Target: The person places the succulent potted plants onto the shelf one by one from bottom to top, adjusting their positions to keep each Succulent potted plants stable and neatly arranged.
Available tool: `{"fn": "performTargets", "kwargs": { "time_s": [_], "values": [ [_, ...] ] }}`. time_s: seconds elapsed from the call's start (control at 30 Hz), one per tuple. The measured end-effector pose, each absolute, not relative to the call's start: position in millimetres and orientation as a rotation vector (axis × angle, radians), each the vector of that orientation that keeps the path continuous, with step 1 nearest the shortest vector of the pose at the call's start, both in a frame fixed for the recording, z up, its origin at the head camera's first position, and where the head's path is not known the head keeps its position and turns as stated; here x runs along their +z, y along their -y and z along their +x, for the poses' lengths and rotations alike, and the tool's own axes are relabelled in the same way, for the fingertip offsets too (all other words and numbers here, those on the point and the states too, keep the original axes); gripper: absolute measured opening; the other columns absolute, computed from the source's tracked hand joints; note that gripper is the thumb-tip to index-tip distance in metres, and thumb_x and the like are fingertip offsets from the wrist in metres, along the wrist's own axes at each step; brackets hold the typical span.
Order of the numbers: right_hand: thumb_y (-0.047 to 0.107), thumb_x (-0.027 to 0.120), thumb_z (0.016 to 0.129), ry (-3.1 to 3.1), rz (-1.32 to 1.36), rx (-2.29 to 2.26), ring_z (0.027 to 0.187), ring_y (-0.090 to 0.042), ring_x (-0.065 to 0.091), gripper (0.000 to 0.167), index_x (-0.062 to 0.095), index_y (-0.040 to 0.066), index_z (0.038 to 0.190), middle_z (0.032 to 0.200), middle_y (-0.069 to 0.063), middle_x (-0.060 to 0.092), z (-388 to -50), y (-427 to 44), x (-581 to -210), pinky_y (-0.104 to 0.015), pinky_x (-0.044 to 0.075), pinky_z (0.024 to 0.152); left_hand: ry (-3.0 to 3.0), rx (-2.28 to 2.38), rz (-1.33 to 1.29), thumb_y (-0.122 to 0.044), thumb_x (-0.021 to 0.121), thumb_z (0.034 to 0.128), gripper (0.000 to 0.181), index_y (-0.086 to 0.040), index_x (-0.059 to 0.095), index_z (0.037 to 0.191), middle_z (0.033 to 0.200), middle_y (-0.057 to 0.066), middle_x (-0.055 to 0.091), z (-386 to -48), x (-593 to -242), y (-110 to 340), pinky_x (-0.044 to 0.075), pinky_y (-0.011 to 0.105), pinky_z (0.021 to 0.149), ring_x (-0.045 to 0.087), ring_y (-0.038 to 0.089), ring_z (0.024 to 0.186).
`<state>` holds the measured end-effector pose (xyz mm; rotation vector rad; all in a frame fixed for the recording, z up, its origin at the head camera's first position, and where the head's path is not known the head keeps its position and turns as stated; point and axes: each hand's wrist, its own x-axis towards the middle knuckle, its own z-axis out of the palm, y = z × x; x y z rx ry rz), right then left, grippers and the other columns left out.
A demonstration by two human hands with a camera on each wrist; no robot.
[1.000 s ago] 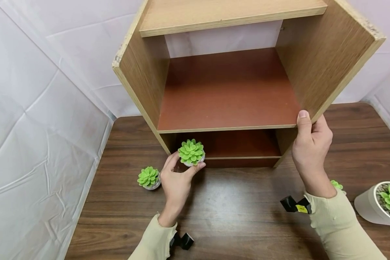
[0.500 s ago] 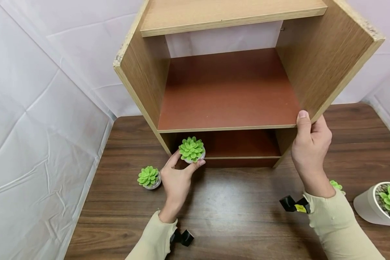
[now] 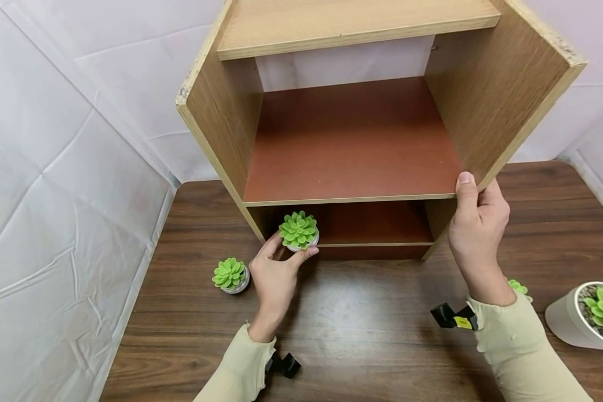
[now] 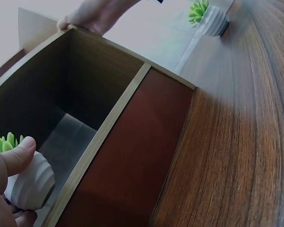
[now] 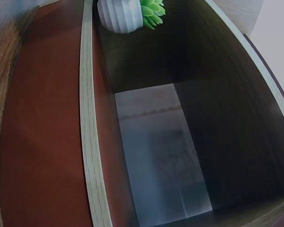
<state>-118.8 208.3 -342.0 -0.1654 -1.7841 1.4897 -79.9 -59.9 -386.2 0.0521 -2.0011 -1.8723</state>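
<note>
My left hand pinches a small potted succulent between thumb and fingers at the left end of the lower compartment. In the left wrist view its white ribbed pot is upright in the hand, in front of the opening. The right wrist view shows the same pot at the compartment's far end; whether it touches the board is unclear. My right hand grips the right side panel of the wooden shelf unit, thumb on the inner face by the middle shelf, fingers wrapped behind.
A second small succulent stands on the brown wooden table, left of my left hand. On the right are a larger white-potted succulent and another plant, partly hidden by my right wrist. White sheeting hangs behind.
My left hand has carried the succulent slightly forward and right, over the front of the lower compartment. The right hand keeps its hold on the panel.
</note>
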Motion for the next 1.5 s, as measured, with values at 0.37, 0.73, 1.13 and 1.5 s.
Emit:
{"fn": "performTargets", "kwargs": {
  "time_s": [0.37, 0.73, 1.13, 1.5],
  "values": [
    [0.011, 0.054, 0.098, 1.780, -0.172, 1.497, 0.070, -0.010, 0.049, 0.024, 0.057, -0.004, 0.079, 0.070, 0.001, 0.054, -119, -207, -341, -0.021, 0.036, 0.068, 1.984, -1.876, 0.057, 0.003, 0.089, 0.0663, 0.051, 0.002, 0.071, 0.114, 0.113, 0.010, 0.069, -82, -386, 56, 0.053, 0.043, 0.081, 0.067, 0.021, 0.101],
    [0.012, 0.054, 0.098, 1.784, -0.179, 1.484, 0.069, -0.011, 0.048, 0.025, 0.056, -0.004, 0.079, 0.068, -0.003, 0.052, -119, -208, -342, -0.021, 0.034, 0.066, 1.986, -1.885, 0.085, -0.005, 0.091, 0.0657, 0.055, -0.004, 0.071, 0.117, 0.115, 0.006, 0.068, -98, -415, 58, 0.052, 0.038, 0.084, 0.065, 0.015, 0.105],
    [0.012, 0.054, 0.098, 1.791, -0.185, 1.479, 0.069, -0.010, 0.047, 0.026, 0.055, -0.004, 0.078, 0.068, -0.002, 0.051, -118, -207, -342, -0.021, 0.034, 0.066, 1.977, -1.878, 0.090, -0.018, 0.090, 0.0705, 0.057, -0.007, 0.069, 0.122, 0.123, 0.007, 0.064, -101, -423, 61, 0.051, 0.034, 0.087, 0.062, 0.017, 0.110],
    [0.012, 0.054, 0.098, 1.785, -0.186, 1.491, 0.069, -0.010, 0.048, 0.026, 0.055, -0.005, 0.079, 0.068, 0.001, 0.053, -117, -206, -340, -0.021, 0.034, 0.066, 2.058, -1.786, 0.056, -0.019, 0.089, 0.0720, 0.054, -0.009, 0.070, 0.121, 0.121, 0.003, 0.066, -104, -421, 61, 0.049, 0.028, 0.089, 0.062, 0.013, 0.111]
  ]
}}
